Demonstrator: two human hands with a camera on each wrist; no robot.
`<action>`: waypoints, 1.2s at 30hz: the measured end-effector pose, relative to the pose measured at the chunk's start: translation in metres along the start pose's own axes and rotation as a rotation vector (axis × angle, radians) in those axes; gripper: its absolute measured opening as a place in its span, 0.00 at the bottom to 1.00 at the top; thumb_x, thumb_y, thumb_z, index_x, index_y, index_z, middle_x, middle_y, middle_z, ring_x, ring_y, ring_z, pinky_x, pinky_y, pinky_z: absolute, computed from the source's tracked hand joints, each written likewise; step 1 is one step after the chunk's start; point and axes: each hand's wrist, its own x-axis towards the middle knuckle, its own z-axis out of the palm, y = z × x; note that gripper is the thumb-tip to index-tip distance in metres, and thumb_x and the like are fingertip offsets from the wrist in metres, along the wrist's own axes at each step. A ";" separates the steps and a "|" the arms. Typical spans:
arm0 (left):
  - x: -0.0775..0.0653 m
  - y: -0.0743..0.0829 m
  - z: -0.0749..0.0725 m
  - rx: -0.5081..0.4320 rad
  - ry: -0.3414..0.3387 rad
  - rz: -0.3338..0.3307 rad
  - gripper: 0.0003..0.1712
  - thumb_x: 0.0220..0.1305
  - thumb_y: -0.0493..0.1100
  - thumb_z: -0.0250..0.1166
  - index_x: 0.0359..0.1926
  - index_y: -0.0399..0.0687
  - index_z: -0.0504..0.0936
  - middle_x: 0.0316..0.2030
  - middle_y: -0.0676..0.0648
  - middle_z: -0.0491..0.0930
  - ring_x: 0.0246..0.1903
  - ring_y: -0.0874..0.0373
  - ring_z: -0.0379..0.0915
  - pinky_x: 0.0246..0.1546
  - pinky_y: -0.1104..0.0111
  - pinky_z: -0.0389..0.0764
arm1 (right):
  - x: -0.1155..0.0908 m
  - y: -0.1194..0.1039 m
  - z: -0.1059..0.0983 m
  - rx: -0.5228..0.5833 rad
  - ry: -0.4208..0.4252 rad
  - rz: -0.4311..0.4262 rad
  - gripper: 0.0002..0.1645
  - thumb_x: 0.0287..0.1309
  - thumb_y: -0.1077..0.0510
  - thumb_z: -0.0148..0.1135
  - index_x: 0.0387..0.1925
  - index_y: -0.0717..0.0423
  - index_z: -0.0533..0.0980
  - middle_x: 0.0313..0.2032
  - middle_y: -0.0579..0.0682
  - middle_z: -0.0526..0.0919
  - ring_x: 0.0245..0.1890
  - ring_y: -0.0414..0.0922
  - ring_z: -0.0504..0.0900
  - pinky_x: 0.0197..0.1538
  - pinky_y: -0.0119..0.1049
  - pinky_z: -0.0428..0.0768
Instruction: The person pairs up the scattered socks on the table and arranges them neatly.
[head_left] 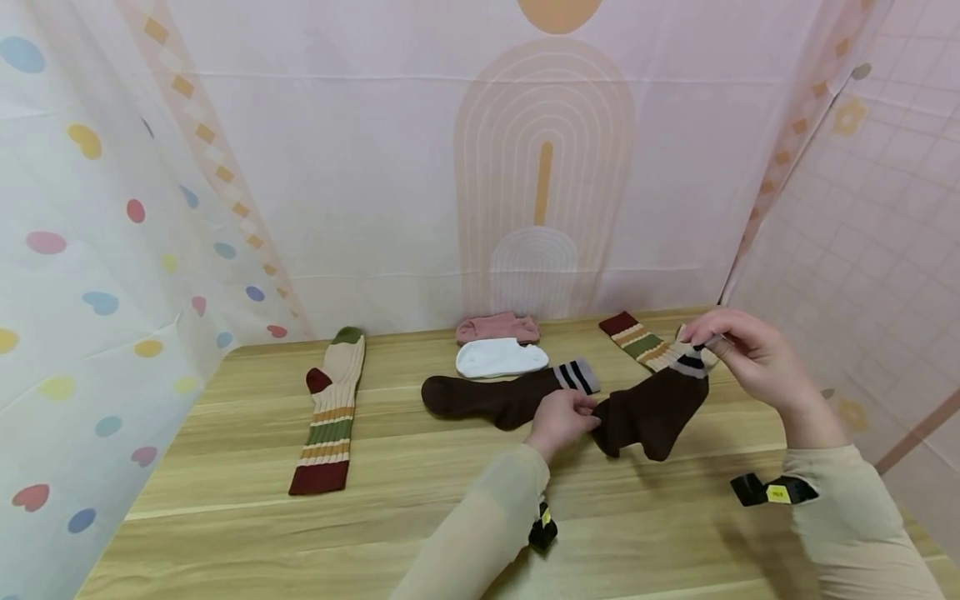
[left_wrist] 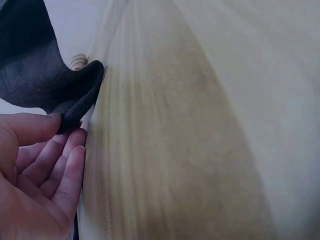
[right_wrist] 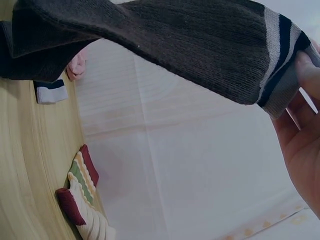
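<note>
A dark brown sock with a grey, black-striped cuff hangs between both hands above the table. My right hand pinches it by the striped cuff, which the right wrist view shows close up. Down at the toe end, my left hand pinches the fabric between thumb and fingers, seen also in the left wrist view. A matching brown sock lies flat on the table just behind the left hand, its striped cuff towards the right.
Behind the flat brown sock lie a white ankle sock and a pink ankle sock. One striped knit sock rests at the left of the wooden table. Another striped sock lies back right, partly covered. Patterned curtains enclose the table.
</note>
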 end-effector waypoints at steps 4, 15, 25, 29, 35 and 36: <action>-0.002 -0.002 0.000 -0.048 0.020 -0.004 0.09 0.58 0.36 0.72 0.42 0.41 0.88 0.31 0.51 0.86 0.31 0.64 0.80 0.34 0.76 0.77 | -0.002 -0.001 -0.002 0.003 0.010 0.018 0.11 0.70 0.67 0.52 0.36 0.76 0.74 0.41 0.58 0.82 0.50 0.46 0.80 0.53 0.29 0.76; -0.008 -0.006 -0.003 -0.368 0.062 -0.039 0.10 0.62 0.27 0.65 0.45 0.32 0.84 0.28 0.48 0.79 0.24 0.61 0.77 0.25 0.69 0.83 | -0.013 0.001 -0.007 -0.030 0.048 0.081 0.12 0.70 0.66 0.54 0.38 0.77 0.76 0.43 0.55 0.83 0.49 0.43 0.80 0.51 0.28 0.76; -0.016 -0.003 -0.013 -0.354 0.123 0.000 0.11 0.61 0.27 0.66 0.46 0.35 0.84 0.32 0.46 0.80 0.29 0.61 0.76 0.26 0.70 0.83 | -0.019 0.002 -0.008 -0.003 0.068 0.150 0.09 0.67 0.71 0.54 0.40 0.78 0.77 0.44 0.54 0.84 0.48 0.42 0.80 0.51 0.28 0.76; -0.018 -0.003 -0.017 -0.355 0.134 0.021 0.12 0.62 0.26 0.65 0.46 0.36 0.85 0.31 0.47 0.79 0.29 0.62 0.76 0.27 0.70 0.83 | -0.022 0.001 -0.008 -0.024 0.079 0.192 0.09 0.64 0.79 0.51 0.40 0.77 0.77 0.43 0.54 0.85 0.48 0.41 0.80 0.49 0.26 0.76; -0.021 -0.001 -0.028 -0.344 0.180 0.068 0.14 0.61 0.25 0.64 0.46 0.38 0.86 0.32 0.44 0.82 0.28 0.61 0.76 0.28 0.70 0.82 | -0.027 -0.001 -0.007 -0.138 0.116 0.282 0.20 0.55 0.89 0.46 0.41 0.75 0.78 0.43 0.48 0.85 0.46 0.37 0.80 0.47 0.23 0.75; -0.022 -0.001 -0.030 -0.344 0.187 0.074 0.14 0.61 0.25 0.64 0.46 0.38 0.86 0.32 0.44 0.82 0.29 0.61 0.77 0.28 0.70 0.82 | -0.028 -0.001 -0.007 -0.158 0.124 0.296 0.21 0.54 0.89 0.46 0.41 0.74 0.78 0.42 0.47 0.85 0.46 0.37 0.81 0.47 0.23 0.75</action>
